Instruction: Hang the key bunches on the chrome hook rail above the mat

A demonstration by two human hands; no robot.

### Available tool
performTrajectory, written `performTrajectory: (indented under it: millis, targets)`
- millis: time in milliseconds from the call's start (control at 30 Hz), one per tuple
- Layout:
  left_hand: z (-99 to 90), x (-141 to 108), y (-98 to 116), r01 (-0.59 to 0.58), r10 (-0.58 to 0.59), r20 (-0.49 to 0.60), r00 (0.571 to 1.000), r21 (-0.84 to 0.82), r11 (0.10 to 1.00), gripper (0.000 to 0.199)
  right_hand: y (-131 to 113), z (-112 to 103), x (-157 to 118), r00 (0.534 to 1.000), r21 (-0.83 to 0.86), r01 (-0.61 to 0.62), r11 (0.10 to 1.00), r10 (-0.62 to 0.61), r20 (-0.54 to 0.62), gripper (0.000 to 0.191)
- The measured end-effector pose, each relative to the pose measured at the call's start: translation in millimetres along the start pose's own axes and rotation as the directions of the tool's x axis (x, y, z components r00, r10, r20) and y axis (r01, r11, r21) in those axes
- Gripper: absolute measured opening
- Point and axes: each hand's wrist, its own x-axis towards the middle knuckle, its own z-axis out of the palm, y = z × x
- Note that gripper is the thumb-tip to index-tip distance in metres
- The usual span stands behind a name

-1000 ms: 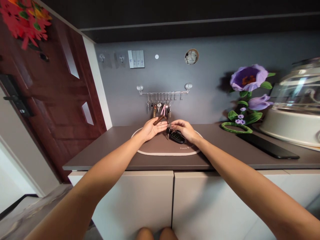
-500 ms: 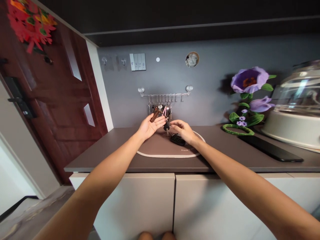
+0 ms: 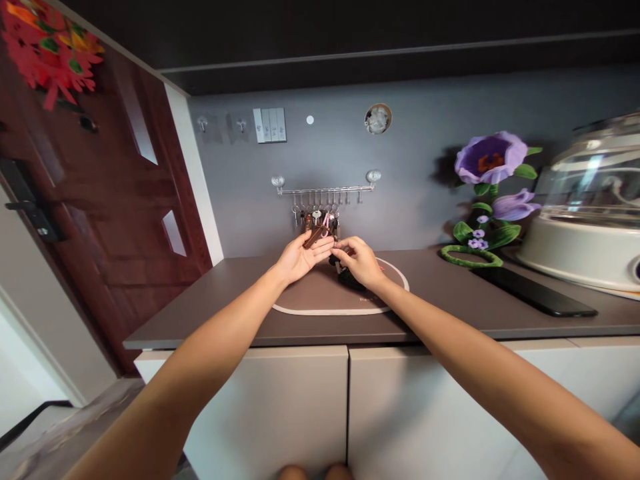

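My left hand (image 3: 295, 261) is turned palm up over the mat, its thumb against a brown leather-like key fob (image 3: 314, 237) that lies across the fingers. At its fingertips, my right hand (image 3: 361, 263) pinches with thumb and index finger at the same bunch; the small part in the pinch is mostly hidden. Below the fingers hangs a black-headed key (image 3: 333, 260). A black object (image 3: 352, 280), partly covered by my right hand, rests on the brown mat (image 3: 305, 297) with a pale rim. Behind, several keys (image 3: 317, 216) hang from a clear hook rail (image 3: 327, 191).
On the right of the counter (image 3: 190, 293) are a black phone (image 3: 535, 291), purple knitted-looking flowers (image 3: 493, 160) and a white appliance with a clear dome (image 3: 575, 243). A dark red door (image 3: 130, 233) stands at left. A dark cabinet (image 3: 350, 40) overhangs the counter.
My right hand has moved left to meet the left fingertips, and its thumb and index finger have closed. The view has shifted slightly.
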Motion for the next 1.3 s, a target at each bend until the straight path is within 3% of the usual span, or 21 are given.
performTrajectory:
  millis: [133, 533, 767, 900, 1033, 1133, 1300]
  targets:
    - [0.3, -1, 0, -0.005, 0.005, 0.023, 1.0, 0.009, 1.0, 0.037, 1, -1, 0, 1.0, -0.003, 0.013, 1.0, -0.013, -0.002, 0.023]
    - [-7.4, 2, 2, -0.06, 0.07, -0.085, 0.994, 0.116, 0.991, 0.03, -5, -10, 2, 0.993, -0.056, -0.018, 0.998, 0.011, -0.117, 0.022]
    - [-12.7, 4, -9, -0.034, 0.11, -0.184, 0.977, 0.372, 0.928, 0.021, 0, -12, 4, 0.976, 0.024, -0.096, 0.995, 0.099, -0.194, 0.022]
    - [-14.7, 4, -19, 0.004, 0.111, -0.15, 0.983, 0.612, 0.79, 0.02, 5, -13, 5, 0.962, 0.141, -0.153, 0.978, 0.18, -0.206, 0.025]
    - [-13.8, 1, -25, -0.091, 0.129, 0.018, 0.992, 0.804, 0.587, 0.024, 11, -13, 5, 0.948, 0.216, -0.18, 0.96, 0.228, -0.223, 0.027]
    - [-10.8, -3, -25, -0.186, 0.142, 0.136, 0.98, 0.88, 0.437, 0.026, 16, -14, 7, 0.938, 0.255, -0.2, 0.946, 0.26, -0.229, 0.028]
    - [-7.6, -4, -24, -0.264, 0.164, 0.231, 0.959, 0.938, 0.226, 0.023, 18, -14, 8, 0.934, 0.311, -0.244, 0.919, 0.309, -0.181, 0.033]
